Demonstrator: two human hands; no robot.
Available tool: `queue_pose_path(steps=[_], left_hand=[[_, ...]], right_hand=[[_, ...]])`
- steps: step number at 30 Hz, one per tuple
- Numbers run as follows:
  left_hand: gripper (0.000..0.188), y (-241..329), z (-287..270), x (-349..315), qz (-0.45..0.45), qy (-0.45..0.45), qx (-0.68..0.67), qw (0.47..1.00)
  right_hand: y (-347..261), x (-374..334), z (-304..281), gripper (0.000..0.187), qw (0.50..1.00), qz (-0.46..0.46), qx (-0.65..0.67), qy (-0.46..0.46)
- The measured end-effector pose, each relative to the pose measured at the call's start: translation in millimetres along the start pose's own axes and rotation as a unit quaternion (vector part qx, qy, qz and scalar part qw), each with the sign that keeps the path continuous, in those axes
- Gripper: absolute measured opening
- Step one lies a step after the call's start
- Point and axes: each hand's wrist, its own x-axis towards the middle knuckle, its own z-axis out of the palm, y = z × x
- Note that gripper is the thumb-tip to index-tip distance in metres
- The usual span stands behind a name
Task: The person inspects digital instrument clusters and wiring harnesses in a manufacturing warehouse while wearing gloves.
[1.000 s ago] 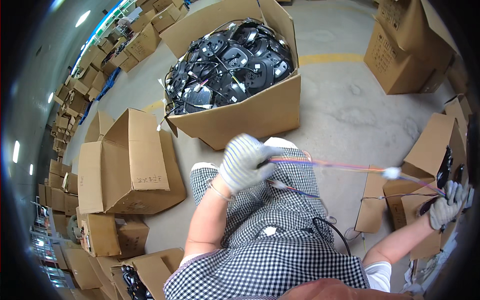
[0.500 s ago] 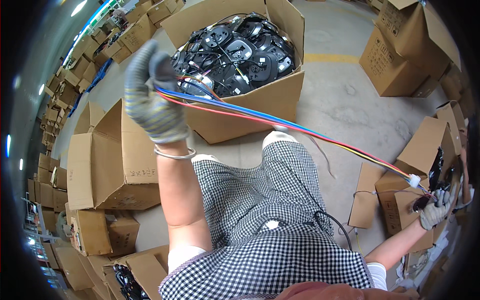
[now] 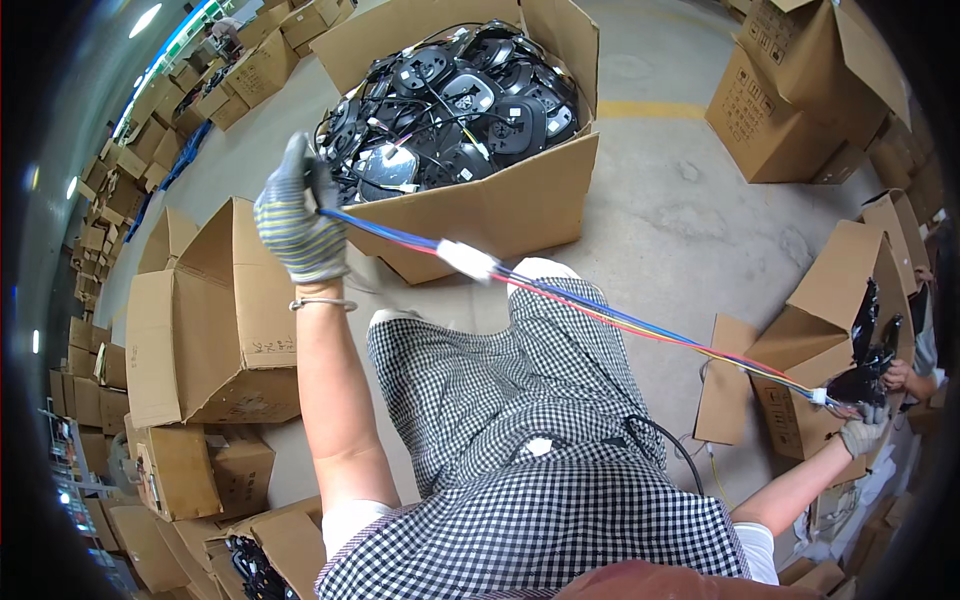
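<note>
A long wire harness [image 3: 640, 325] of blue, red, yellow and black strands stretches between my two hands across the front of my checked apron. My left hand [image 3: 300, 225], in a grey striped glove, is closed on its upper left end. A blurred white piece [image 3: 467, 260] sits on the wires a little way from that hand. At the far right a small white connector [image 3: 820, 396] shows on the harness. Just past it my gloved right hand [image 3: 862, 435] is closed around the wires, its fingers partly hidden beside black glossy parts [image 3: 865, 380].
A big carton [image 3: 490, 205] full of black round-cornered parts with cables stands ahead. Open cartons [image 3: 205, 320] line the left. Another carton [image 3: 800, 90] stands far right. A co-worker's hand [image 3: 900, 378] is near the black parts at the right. A black cable [image 3: 665, 435] lies against my apron.
My left hand has moved slightly down. The harness hangs lower, and the white piece now shows along it. My right hand has shifted slightly down, and a co-worker's hand shows more clearly beside it.
</note>
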Motion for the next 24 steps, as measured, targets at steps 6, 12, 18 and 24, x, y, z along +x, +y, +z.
queue_pose_path(steps=[6, 12, 18, 24], left_hand=[[0.025, -88, -31, -68, -0.414, 0.031, -0.113, 0.903], [0.031, 37, 0, -64, -0.243, -0.287, 0.024, 0.926], [0.042, 181, 44, -67, 0.023, -0.51, -0.021, 0.86], [0.051, 188, 16, -81, -0.032, -0.4, -0.18, 0.898]], right_hand=[[110, -209, 20, 0.039, 0.857, 0.304, -0.365, 0.198], [98, -241, 304, 0.041, 0.719, 0.431, -0.531, -0.123], [-66, -229, 675, 0.076, 0.854, 0.286, 0.004, -0.436], [-107, -218, 735, 0.063, 0.686, 0.439, 0.119, -0.568]])
